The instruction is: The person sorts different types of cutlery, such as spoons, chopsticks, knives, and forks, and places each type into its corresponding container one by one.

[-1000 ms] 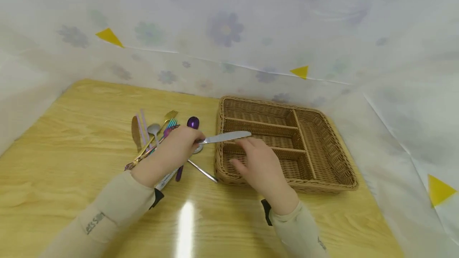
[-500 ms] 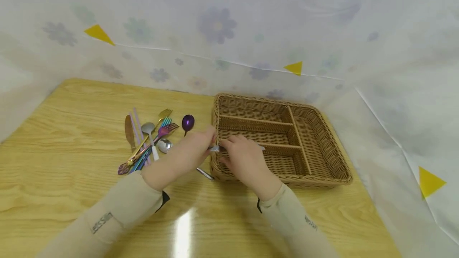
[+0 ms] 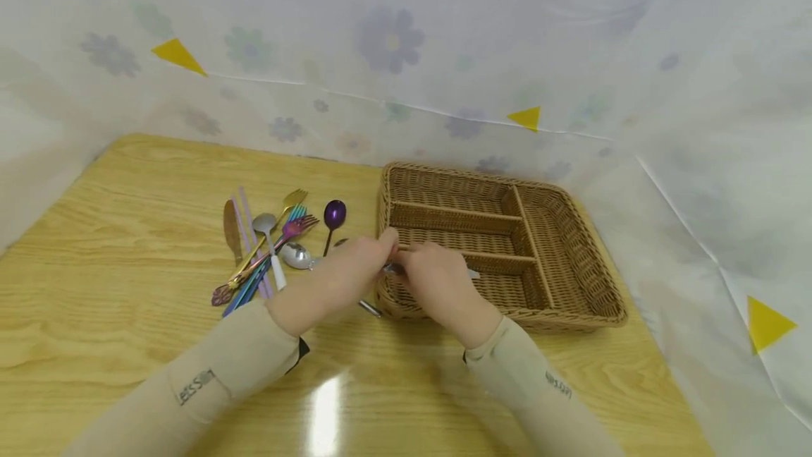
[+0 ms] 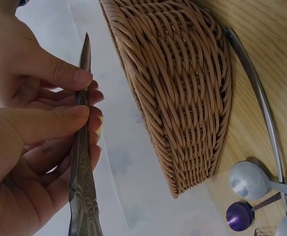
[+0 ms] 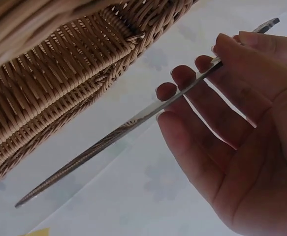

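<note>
A silver table knife (image 3: 474,274) is held level over the near left compartment of the wicker basket (image 3: 504,321). My left hand (image 3: 345,266) pinches its patterned handle (image 4: 86,191) between thumb and fingers. Close beside it, my right hand (image 3: 440,284) pinches the knife farther toward the blade (image 5: 79,164), thumb against fingertips. The two hands nearly touch at the basket's left rim, and from the head they cover most of the knife.
Left of the basket lies mixed cutlery: a purple spoon (image 3: 334,214), a silver spoon (image 3: 295,255), a white-handled spoon (image 3: 278,272), a pink-purple fork (image 3: 298,226), and a brown-looking knife (image 3: 231,228). Dividers split the basket into several compartments. A patterned sheet (image 3: 393,41) hangs behind.
My left hand has carried the knife right, from beside the cutlery to over the basket. My right hand, first next to the blade with fingers apart, now pinches the knife too.
</note>
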